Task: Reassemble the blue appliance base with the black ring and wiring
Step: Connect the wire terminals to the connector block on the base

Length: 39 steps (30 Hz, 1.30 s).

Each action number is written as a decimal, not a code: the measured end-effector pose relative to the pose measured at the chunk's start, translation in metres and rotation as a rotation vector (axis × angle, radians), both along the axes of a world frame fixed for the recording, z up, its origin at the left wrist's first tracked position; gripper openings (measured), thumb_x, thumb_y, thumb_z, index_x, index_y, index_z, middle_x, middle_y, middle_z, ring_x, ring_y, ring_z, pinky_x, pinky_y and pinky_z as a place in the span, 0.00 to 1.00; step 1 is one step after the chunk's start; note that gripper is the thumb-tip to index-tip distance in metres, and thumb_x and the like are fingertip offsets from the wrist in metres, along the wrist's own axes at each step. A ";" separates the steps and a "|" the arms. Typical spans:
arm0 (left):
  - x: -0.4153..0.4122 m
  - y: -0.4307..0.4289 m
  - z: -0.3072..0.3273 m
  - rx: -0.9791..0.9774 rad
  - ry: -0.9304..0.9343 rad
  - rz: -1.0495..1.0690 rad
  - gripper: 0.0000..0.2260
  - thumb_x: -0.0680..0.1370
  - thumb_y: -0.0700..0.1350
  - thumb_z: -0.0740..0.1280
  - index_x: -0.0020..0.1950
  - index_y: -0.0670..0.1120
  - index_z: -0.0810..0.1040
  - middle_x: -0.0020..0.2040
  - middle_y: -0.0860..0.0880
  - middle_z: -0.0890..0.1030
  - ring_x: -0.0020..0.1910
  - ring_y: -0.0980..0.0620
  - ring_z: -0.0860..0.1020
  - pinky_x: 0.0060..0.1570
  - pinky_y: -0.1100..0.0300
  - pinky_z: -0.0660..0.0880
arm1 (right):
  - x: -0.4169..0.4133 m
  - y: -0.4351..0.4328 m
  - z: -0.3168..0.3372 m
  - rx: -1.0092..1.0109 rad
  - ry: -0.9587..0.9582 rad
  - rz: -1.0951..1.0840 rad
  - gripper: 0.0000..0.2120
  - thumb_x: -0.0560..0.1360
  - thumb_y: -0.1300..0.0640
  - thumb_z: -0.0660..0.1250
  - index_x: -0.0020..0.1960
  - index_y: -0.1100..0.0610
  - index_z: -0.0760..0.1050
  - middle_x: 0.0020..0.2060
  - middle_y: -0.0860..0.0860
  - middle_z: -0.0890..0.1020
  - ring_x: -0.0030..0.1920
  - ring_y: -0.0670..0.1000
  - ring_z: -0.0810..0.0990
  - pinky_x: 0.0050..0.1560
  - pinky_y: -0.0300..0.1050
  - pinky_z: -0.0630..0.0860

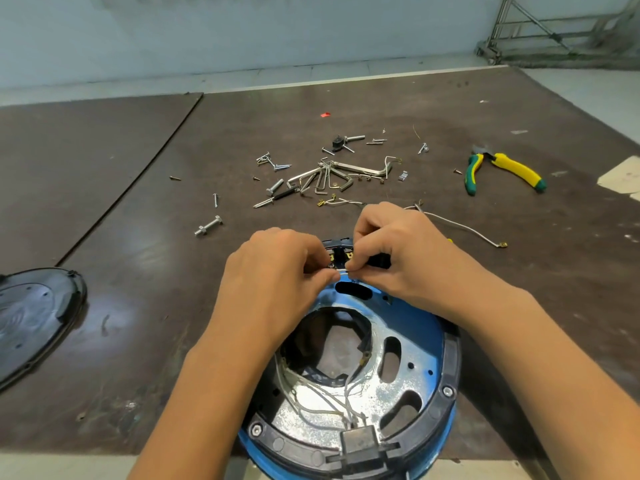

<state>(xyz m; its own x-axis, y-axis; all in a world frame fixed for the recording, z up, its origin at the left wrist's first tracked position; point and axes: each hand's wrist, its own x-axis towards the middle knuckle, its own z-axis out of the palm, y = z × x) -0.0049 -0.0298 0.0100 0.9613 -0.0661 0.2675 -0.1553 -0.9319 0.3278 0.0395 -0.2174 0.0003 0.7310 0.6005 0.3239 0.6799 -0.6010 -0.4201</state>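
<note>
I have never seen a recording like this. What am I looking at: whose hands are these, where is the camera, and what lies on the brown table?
One camera, worn on a person's head, looks down at their own bare hands. The left hand and right hand together pinch a thin white wire at the far edge of the blue appliance base, which carries a black ring. On the table lie screws, hex keys, yellow-green pliers, a loose wire and a black cover at the left.
</note>
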 end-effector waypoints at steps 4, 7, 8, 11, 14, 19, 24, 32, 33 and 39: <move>0.000 0.000 -0.004 0.068 -0.061 -0.012 0.10 0.73 0.61 0.71 0.42 0.56 0.82 0.38 0.55 0.79 0.45 0.52 0.73 0.40 0.54 0.75 | 0.000 0.001 -0.001 -0.003 -0.029 -0.011 0.04 0.71 0.59 0.77 0.39 0.52 0.84 0.42 0.47 0.75 0.45 0.45 0.71 0.42 0.54 0.76; 0.001 0.000 -0.005 0.062 -0.072 -0.013 0.11 0.74 0.60 0.71 0.40 0.54 0.80 0.36 0.55 0.78 0.44 0.51 0.73 0.40 0.54 0.72 | 0.001 0.002 -0.002 -0.011 -0.056 -0.012 0.06 0.71 0.60 0.76 0.38 0.52 0.82 0.42 0.48 0.76 0.44 0.46 0.71 0.41 0.55 0.76; 0.002 -0.001 -0.005 0.056 -0.076 -0.013 0.10 0.74 0.60 0.71 0.39 0.54 0.80 0.36 0.56 0.77 0.44 0.51 0.73 0.39 0.54 0.71 | 0.002 0.003 -0.002 -0.012 -0.061 -0.010 0.06 0.70 0.60 0.76 0.37 0.52 0.82 0.41 0.48 0.76 0.44 0.46 0.71 0.40 0.55 0.76; 0.002 0.000 -0.005 0.039 -0.079 -0.012 0.09 0.74 0.59 0.71 0.39 0.55 0.79 0.36 0.56 0.77 0.44 0.51 0.72 0.41 0.54 0.71 | 0.003 0.005 -0.003 0.005 -0.058 -0.007 0.06 0.70 0.62 0.76 0.37 0.54 0.83 0.40 0.48 0.76 0.41 0.46 0.71 0.39 0.47 0.74; 0.003 0.001 -0.006 0.034 -0.070 -0.007 0.09 0.74 0.59 0.71 0.39 0.55 0.79 0.37 0.55 0.78 0.45 0.51 0.73 0.43 0.51 0.73 | 0.003 0.006 -0.003 -0.013 -0.049 -0.007 0.06 0.69 0.63 0.76 0.37 0.54 0.83 0.41 0.48 0.75 0.40 0.46 0.71 0.39 0.44 0.71; 0.004 0.002 -0.007 0.021 -0.034 -0.018 0.09 0.71 0.58 0.74 0.38 0.55 0.82 0.38 0.56 0.75 0.46 0.51 0.72 0.41 0.53 0.72 | 0.002 0.007 -0.004 -0.020 0.018 -0.007 0.07 0.68 0.62 0.76 0.36 0.51 0.82 0.43 0.47 0.75 0.43 0.45 0.71 0.42 0.46 0.74; 0.005 0.004 -0.010 0.025 -0.016 -0.008 0.08 0.68 0.57 0.77 0.37 0.55 0.83 0.49 0.56 0.69 0.52 0.55 0.67 0.39 0.58 0.65 | 0.002 0.008 -0.005 -0.055 0.079 -0.029 0.10 0.70 0.57 0.77 0.34 0.46 0.79 0.55 0.50 0.73 0.54 0.48 0.70 0.51 0.46 0.73; 0.006 0.005 -0.013 0.026 0.023 -0.018 0.08 0.69 0.56 0.77 0.38 0.54 0.84 0.54 0.56 0.68 0.57 0.56 0.68 0.42 0.56 0.68 | 0.004 0.009 -0.006 -0.055 0.116 -0.026 0.04 0.72 0.57 0.75 0.39 0.50 0.84 0.60 0.50 0.78 0.56 0.49 0.79 0.53 0.52 0.78; 0.006 0.005 -0.013 0.026 0.018 -0.020 0.08 0.69 0.56 0.77 0.38 0.54 0.83 0.55 0.56 0.69 0.57 0.56 0.68 0.41 0.56 0.68 | 0.004 0.008 -0.006 -0.052 0.112 -0.020 0.03 0.72 0.56 0.75 0.39 0.50 0.84 0.61 0.50 0.78 0.56 0.49 0.79 0.54 0.52 0.78; 0.007 0.006 -0.012 0.023 -0.011 -0.016 0.08 0.69 0.55 0.77 0.38 0.53 0.83 0.55 0.56 0.69 0.56 0.57 0.68 0.40 0.57 0.67 | 0.003 0.008 -0.005 -0.017 0.092 0.004 0.03 0.72 0.56 0.74 0.39 0.52 0.84 0.59 0.52 0.80 0.55 0.48 0.80 0.54 0.51 0.78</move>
<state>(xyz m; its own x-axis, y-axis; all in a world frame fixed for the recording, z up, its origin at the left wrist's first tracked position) 0.0020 -0.0240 -0.0019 0.9571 -0.0880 0.2759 -0.1738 -0.9366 0.3044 0.0421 -0.2091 -0.0043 0.7546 0.6088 0.2448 0.6415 -0.6059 -0.4706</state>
